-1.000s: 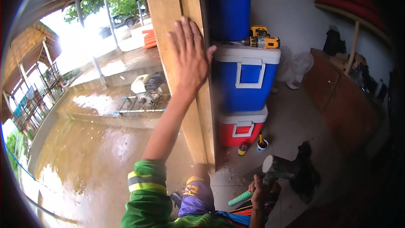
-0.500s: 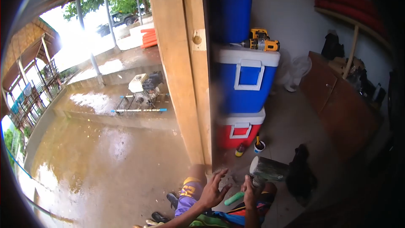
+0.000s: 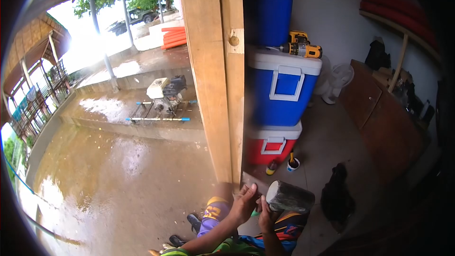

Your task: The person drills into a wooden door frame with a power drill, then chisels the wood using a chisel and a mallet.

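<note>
The person's left hand (image 3: 245,202) and right hand (image 3: 263,212) meet low in the view, at about six o'clock, just in front of the foot of the tall pale wooden post (image 3: 215,76). The right hand is clenched around the handle of a heavy mallet with a dark, scuffed cylindrical head (image 3: 289,196), which lies tilted at about three o'clock from the hands. The left hand appears to close on the same handle just beside the head, though the fingers overlap and its grip cannot be told for certain.

Behind the post, at about one o'clock, stands a stack of plastic coolers: a red one with a white lid (image 3: 272,143) on the floor and a blue one with a white lid (image 3: 282,85) above it, carrying a yellow cordless drill (image 3: 298,47).

The concrete floor (image 3: 113,170) to the left is wet and glossy, so a foot could slip while the heavy head is raised. A loose two-handed hold could let the mallet twist and drop towards the knees (image 3: 215,213) below it.
</note>
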The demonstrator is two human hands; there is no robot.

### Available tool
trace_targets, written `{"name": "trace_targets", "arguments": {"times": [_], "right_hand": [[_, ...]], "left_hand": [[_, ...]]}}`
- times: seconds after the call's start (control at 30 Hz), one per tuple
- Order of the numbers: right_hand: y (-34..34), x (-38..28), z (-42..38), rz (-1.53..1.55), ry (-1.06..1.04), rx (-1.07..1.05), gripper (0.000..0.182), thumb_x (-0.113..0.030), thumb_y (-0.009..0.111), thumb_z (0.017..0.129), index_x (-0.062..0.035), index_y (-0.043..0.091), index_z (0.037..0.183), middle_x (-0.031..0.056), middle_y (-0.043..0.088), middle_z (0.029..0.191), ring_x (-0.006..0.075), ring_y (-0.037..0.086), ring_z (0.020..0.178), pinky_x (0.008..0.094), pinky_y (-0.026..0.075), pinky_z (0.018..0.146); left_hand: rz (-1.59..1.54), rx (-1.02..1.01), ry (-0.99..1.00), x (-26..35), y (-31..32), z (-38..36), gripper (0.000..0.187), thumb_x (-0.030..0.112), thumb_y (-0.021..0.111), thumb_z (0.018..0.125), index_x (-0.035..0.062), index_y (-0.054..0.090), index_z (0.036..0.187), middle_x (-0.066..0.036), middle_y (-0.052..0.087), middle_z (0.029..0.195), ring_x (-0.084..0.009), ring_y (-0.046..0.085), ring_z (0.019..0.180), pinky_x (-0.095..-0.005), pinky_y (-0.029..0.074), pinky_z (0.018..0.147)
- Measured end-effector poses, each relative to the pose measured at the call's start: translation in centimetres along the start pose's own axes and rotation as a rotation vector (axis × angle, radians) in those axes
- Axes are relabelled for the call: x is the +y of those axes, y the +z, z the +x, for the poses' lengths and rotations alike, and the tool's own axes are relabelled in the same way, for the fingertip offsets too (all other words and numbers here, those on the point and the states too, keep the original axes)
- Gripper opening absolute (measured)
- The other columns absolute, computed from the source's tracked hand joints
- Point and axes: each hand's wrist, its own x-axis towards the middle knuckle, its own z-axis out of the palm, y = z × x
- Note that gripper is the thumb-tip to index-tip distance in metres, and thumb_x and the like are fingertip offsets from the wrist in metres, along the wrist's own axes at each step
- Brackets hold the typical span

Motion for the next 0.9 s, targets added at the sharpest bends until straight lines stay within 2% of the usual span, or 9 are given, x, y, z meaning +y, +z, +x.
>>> {"name": "trace_targets", "arguments": {"times": [0.1,0.3,0.4,0.5,0.63,0.67,0.77,0.8,0.9], "right_hand": [[-1.5,0.1,1.2,-0.034,-0.009,-0.178,0.011,-0.011,0.065,0.098,-0.0030,0.063,0.091,0.0014,0.057,0.072,0.0084,0.050,0.056,0.0262,0.038,0.053],[2.1,-3.2,4.7,0.135,0.081,0.029,0.016,-0.010,0.060,0.101,-0.0038,0.056,0.086,0.0010,0.050,0.066,0.0096,0.044,0.053,0.0273,0.037,0.052],[4.0,-6.7,6.3,0.249,-0.069,0.001,0.016,-0.002,0.060,0.099,-0.0028,0.054,0.084,0.0006,0.051,0.066,0.0097,0.044,0.056,0.0284,0.032,0.052],[4.7,-7.6,7.1,0.259,-0.068,-0.012,0.017,-0.001,0.059,0.099,-0.0041,0.054,0.083,-0.0002,0.048,0.066,0.0098,0.045,0.057,0.0278,0.033,0.054],[6.7,-7.3,7.3,0.242,-0.172,0.073,0.004,-0.005,0.056,0.102,-0.0039,0.053,0.104,0.0003,0.047,0.071,0.0078,0.042,0.056,0.0265,0.035,0.051],[6.9,-7.1,7.7,0.245,-0.210,0.084,0.010,-0.005,0.056,0.102,-0.0032,0.053,0.111,0.0003,0.047,0.072,0.0077,0.042,0.056,0.0263,0.035,0.050],[6.5,-7.4,7.7,0.221,-0.254,0.026,0.024,-0.004,0.056,0.101,-0.0025,0.052,0.124,-0.0001,0.046,0.072,0.0074,0.041,0.054,0.0260,0.036,0.049],[6.3,-8.8,7.3,0.232,-0.220,0.015,0.024,-0.004,0.057,0.101,-0.0024,0.052,0.124,-0.0004,0.045,0.072,0.0073,0.040,0.053,0.0259,0.036,0.048],[3.6,-6.7,6.6,0.166,-0.095,0.032,0.025,-0.004,0.059,0.100,-0.0030,0.052,0.124,-0.0012,0.042,0.070,0.0072,0.039,0.049,0.0259,0.036,0.045]], "left_hand": [[0.113,-0.017,0.190,2.2,2.0,1.1,0.020,0.025,0.066,0.102,0.0103,0.060,0.116,-0.011,0.072,0.101,-0.0189,0.069,0.085,-0.0331,0.054,0.069],[0.759,0.069,0.415,5.7,4.1,2.3,0.041,0.027,0.072,0.099,0.0038,0.058,0.130,-0.015,0.070,0.114,-0.0203,0.069,0.098,-0.0282,0.054,0.082],[1.060,0.323,0.914,7.7,6.0,1.8,0.072,0.006,0.072,0.087,0.0060,0.041,0.153,-0.017,0.041,0.156,-0.0320,0.042,0.142,-0.0467,0.033,0.116],[1.993,0.025,1.236,9.2,7.3,2.0,0.077,0.009,0.071,0.084,0.0053,0.039,0.155,-0.019,0.039,0.158,-0.0381,0.041,0.143,-0.0530,0.030,0.118],[2.060,-0.354,1.382,12.3,12.6,4.9,0.072,0.019,0.066,0.082,0.0050,0.046,0.150,-0.016,0.048,0.149,-0.0384,0.041,0.143,-0.0597,0.024,0.121],[2.044,-0.437,1.411,13.1,13.8,5.7,0.062,0.021,0.063,0.083,0.0071,0.054,0.143,-0.013,0.056,0.132,-0.0344,0.051,0.129,-0.0561,0.032,0.114],[2.226,-0.503,1.379,14.6,14.9,6.9,0.051,0.021,0.060,0.084,0.0091,0.059,0.134,-0.010,0.057,0.116,-0.0291,0.054,0.110,-0.0482,0.039,0.100],[2.181,-0.434,1.629,15.9,15.8,7.8,0.044,0.022,0.060,0.084,0.0132,0.062,0.127,-0.009,0.053,0.106,-0.0266,0.052,0.098,-0.0433,0.039,0.091],[2.085,-0.323,1.840,20.5,19.1,11.1,0.032,0.018,0.057,0.089,0.0137,0.062,0.120,-0.010,0.056,0.107,-0.0270,0.054,0.105,-0.0454,0.039,0.094]]}}
